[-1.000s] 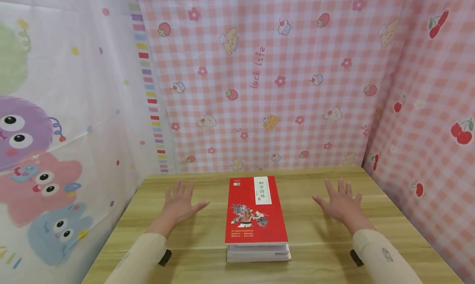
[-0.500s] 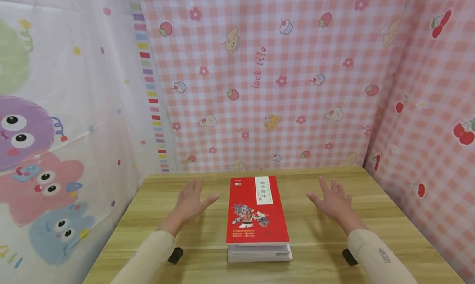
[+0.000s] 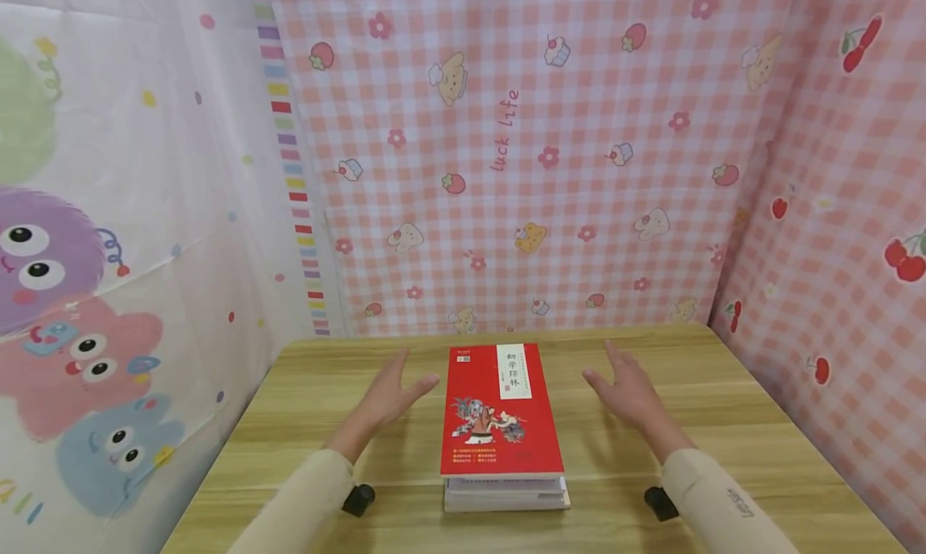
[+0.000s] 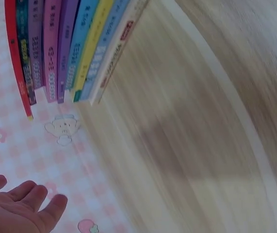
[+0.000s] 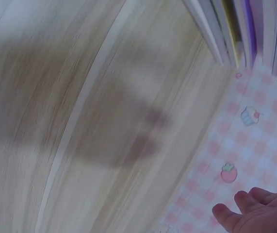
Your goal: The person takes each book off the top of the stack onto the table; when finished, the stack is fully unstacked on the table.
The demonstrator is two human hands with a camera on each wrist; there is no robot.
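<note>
A stack of books lies on the wooden table, topped by a red book with a white title label and a drawn figure. In the left wrist view the stack's coloured spines show; the right wrist view has the page edges on the other side. My left hand is held left of the stack, fingers extended and thumb toward the books. To the right, my right hand mirrors it, thumb also toward the books. Both hands are apart from the stack and hold nothing.
The wooden table carries the stack near its middle. A pink checked cloth hangs behind the table's far edge. Another checked cloth hangs at the right, and a white cartoon-print cloth at the left.
Both hands have moved inward toward the stack from either side. They have turned from palms facing down to more edge-on, palms facing each other. The books have not moved.
</note>
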